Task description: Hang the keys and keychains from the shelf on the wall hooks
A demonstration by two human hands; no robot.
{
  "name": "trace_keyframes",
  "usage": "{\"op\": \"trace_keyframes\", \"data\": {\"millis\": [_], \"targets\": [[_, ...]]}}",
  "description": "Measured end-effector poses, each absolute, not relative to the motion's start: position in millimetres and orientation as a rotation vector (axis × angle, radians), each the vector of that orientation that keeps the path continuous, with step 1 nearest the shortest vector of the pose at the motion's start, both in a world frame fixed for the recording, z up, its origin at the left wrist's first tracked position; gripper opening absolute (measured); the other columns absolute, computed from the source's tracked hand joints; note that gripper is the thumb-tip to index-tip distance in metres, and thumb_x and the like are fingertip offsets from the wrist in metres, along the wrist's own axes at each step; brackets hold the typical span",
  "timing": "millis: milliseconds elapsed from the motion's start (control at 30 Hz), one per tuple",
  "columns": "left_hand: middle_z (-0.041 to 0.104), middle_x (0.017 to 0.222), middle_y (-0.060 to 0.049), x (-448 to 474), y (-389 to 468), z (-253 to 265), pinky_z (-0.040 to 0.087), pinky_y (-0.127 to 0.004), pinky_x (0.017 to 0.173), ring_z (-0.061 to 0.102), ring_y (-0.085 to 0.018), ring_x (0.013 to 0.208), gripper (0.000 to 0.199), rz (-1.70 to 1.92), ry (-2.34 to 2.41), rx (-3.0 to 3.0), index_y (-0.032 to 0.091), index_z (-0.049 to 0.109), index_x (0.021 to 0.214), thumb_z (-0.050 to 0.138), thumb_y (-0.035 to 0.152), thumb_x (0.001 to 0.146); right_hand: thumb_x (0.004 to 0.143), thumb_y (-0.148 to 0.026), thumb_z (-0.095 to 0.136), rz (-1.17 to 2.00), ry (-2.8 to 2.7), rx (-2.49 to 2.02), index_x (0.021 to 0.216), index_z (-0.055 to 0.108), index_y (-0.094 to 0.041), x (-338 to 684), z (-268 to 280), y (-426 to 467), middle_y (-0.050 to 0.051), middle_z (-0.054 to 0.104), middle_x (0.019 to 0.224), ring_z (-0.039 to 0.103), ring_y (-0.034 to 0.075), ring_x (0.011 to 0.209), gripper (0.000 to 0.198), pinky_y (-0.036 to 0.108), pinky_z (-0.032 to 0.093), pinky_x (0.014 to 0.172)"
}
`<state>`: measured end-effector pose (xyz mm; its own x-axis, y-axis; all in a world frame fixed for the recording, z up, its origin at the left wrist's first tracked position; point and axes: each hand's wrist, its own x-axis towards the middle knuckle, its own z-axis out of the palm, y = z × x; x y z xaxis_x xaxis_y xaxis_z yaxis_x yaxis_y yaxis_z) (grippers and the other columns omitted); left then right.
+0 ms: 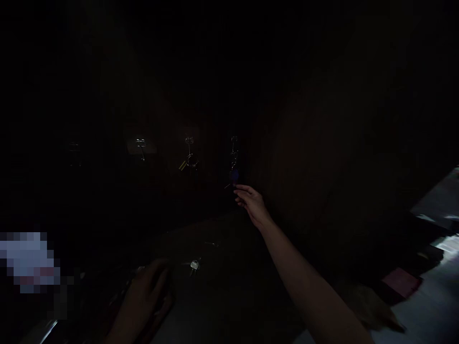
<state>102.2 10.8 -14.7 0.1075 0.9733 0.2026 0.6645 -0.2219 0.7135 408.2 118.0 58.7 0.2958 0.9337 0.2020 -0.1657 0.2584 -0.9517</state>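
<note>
Keyring, silvery, hanging, roundish blue tag

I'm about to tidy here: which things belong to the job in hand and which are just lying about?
Likely in the job:
dark-blue round tag, by the right hand, contact unclear
round metal ring with yellow strips, hanging leftward
silver-coloured metal keys, near the left hand

Seemingly lying about:
flat pink rectangular piece, far right
dim brown pointed shape beside it, unidentified
</note>
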Motion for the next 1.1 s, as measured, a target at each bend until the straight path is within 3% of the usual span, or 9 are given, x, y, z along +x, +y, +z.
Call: {"op": "trace_keyframes", "data": {"millis": [433,600,767,1100], "targets": [[0.071,0.089,-0.001,102,11,-16,0.051,-0.030,0.073,0.066,-0.020,0.082,0.030,0.848,1.632,1.988,0.025,0.063,0.095,0.039,0.039,0.084,0.068,-0.027,0.061,0.989,-1.244,-1.300,0.081,0.065,-0.018,388,2,92,0.000,0.064,0.071,0.057,0.012,0.060,0.016,0.024,0.041,0.057],[0.071,0.095,-0.003,100,14,-19,0.051,-0.033,0.078,0.065,-0.021,0.088,0.030,0.863,1.638,1.996,0.024,0.063,0.096,0.041,0.039,0.083,0.073,-0.018,0.056,0.868,-1.608,-1.377,0.084,0.066,-0.020,381,-9,82,0.002,0.066,0.087,0.060,0.017,0.083,0.015,0.031,0.044,0.076],[0.071,0.091,-0.001,101,13,-19,0.051,-0.032,0.076,0.065,-0.020,0.085,0.028,0.882,1.608,2.015,0.025,0.063,0.093,0.041,0.037,0.083,0.073,-0.012,0.060,0.624,-1.963,-1.335,0.084,0.069,-0.022,373,-23,79,0.003,0.066,0.095,0.056,0.019,0.095,0.017,0.036,0.037,0.090],[0.070,0.095,-0.002,100,14,-21,0.050,-0.033,0.079,0.064,-0.020,0.088,0.028,0.866,1.617,2.026,0.025,0.063,0.096,0.040,0.038,0.084,0.075,-0.012,0.061,0.407,-2.107,-1.320,0.079,0.067,-0.021,373,-35,81,0.003,0.065,0.092,0.053,0.018,0.089,0.011,0.032,0.040,0.081]]}}
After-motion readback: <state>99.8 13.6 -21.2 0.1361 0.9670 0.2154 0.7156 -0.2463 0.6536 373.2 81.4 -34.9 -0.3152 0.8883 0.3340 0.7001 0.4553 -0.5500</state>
